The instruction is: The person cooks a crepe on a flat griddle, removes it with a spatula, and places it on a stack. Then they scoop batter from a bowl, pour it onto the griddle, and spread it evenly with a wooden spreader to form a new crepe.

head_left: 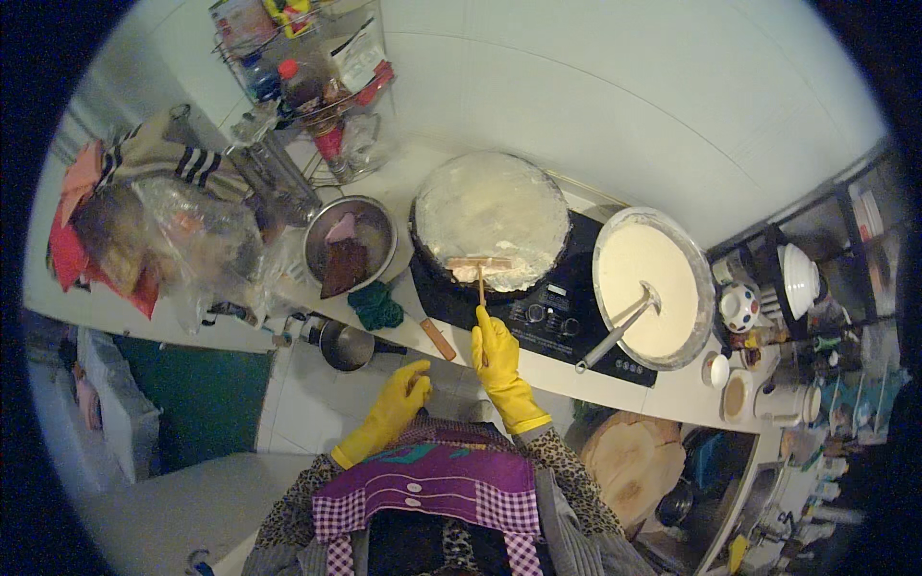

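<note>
My right hand (497, 360), in a yellow rubber glove, grips the handle of a wooden T-shaped batter spreader (481, 265). The spreader's crossbar lies on pale batter near the front edge of a round griddle (490, 209). Thin batter covers most of the griddle's surface, with a thicker, lumpy patch by the bar. My left hand (400, 399), in a matching glove, hangs before the purple apron (439, 471) with fingers curled and nothing visible in it. To the right, a large metal bowl (599, 277) holds creamy batter, and a ladle (616, 337) rests in it.
The griddle stands on a black induction cooktop (547, 317). Left of it are a steel bowl (389, 230) with a brown cloth-like item, a green cloth (376, 305) and a wooden-handled tool (438, 340). A small white cup (715, 371) and a spotted bowl (740, 306) stand right.
</note>
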A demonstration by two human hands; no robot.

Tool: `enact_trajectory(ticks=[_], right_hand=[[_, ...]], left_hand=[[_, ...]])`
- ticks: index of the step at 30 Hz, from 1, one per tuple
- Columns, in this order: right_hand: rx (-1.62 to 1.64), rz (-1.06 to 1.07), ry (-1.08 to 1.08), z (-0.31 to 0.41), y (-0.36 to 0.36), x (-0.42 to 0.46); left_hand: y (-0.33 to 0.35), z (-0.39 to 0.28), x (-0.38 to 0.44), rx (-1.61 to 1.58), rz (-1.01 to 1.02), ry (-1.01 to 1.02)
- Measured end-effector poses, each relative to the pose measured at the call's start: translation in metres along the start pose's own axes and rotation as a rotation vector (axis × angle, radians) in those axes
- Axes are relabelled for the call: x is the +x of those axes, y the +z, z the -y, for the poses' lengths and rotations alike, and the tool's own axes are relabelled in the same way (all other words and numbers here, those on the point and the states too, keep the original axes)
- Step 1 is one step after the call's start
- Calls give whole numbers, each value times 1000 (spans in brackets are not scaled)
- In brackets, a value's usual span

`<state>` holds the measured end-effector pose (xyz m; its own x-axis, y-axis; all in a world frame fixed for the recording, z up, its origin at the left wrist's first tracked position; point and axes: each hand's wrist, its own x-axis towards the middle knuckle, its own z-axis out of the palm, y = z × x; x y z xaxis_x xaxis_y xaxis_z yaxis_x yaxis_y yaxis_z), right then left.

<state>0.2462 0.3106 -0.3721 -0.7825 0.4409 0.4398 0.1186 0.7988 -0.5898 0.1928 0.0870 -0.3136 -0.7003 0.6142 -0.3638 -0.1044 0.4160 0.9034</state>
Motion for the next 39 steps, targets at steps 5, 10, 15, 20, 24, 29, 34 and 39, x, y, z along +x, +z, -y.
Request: enact_trajectory(ticks=[5,10,15,20,24,29,34,39], right_hand=[[-46,-185,48,-13,2,22],[4,-92,170,-22,2,19],[373,-164,457,1,-5,7],[236,-141,255,1,-18,0],[47,-85,15,-4,-42,-12],[112,2,88,-10,-61,-46],[112,135,84,-14,-69,-44],[72,132,0,-21,-56,-29]], left_hand=[[-5,-76,52,17,94,297],[45,-115,103,346,227,579],[118,-159,87,761,225,710],[119,-165,78,440,369,692],[86,-120,96,157,323,768],[17,-65,93,192,159,633],[-27,-21,77,263,22,481],[-41,-3,54,210,-23,340]])
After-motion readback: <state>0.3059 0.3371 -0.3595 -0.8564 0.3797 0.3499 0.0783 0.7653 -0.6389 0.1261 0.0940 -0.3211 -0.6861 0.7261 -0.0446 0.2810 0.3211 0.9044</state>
